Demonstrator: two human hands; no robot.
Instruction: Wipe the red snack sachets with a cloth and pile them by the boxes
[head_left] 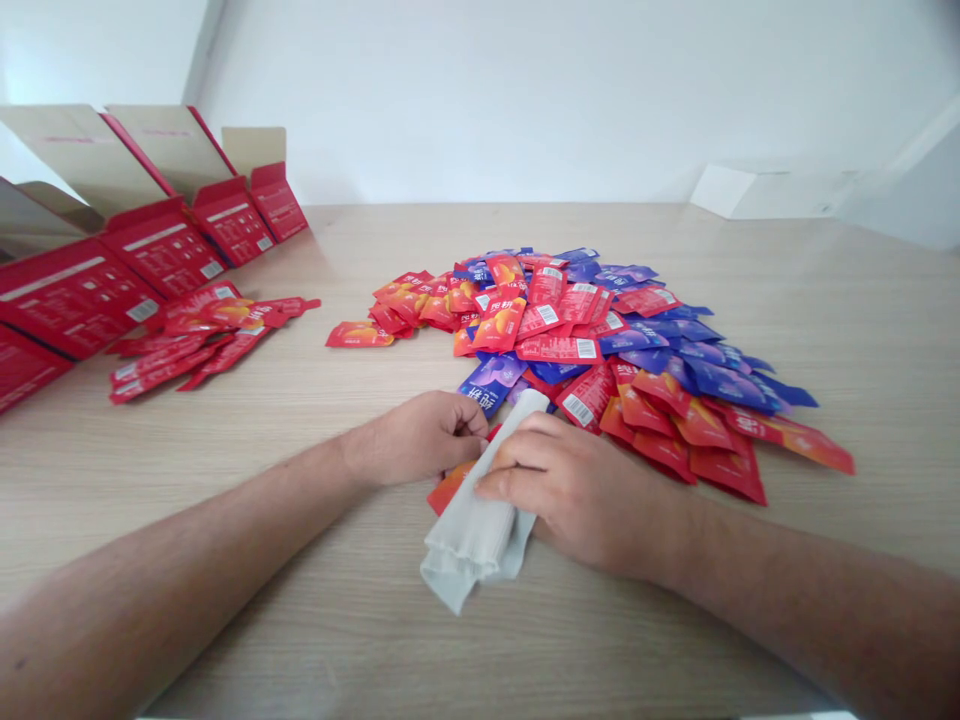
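While the curled left hand [416, 438] and half-closed right hand [577, 495] grip a grey cloth [472, 530] at 6 o'clock from the sachet pile [600, 340], a hasty tug could drag the red sachet [448, 490] beneath it.

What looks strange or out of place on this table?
A pale grey cloth between the left hand and right hand looks odd: it is the only plain, soft thing among the printed sachets, and an orange sachet sticks out beneath it. One red sachet also lies apart at their left edge.
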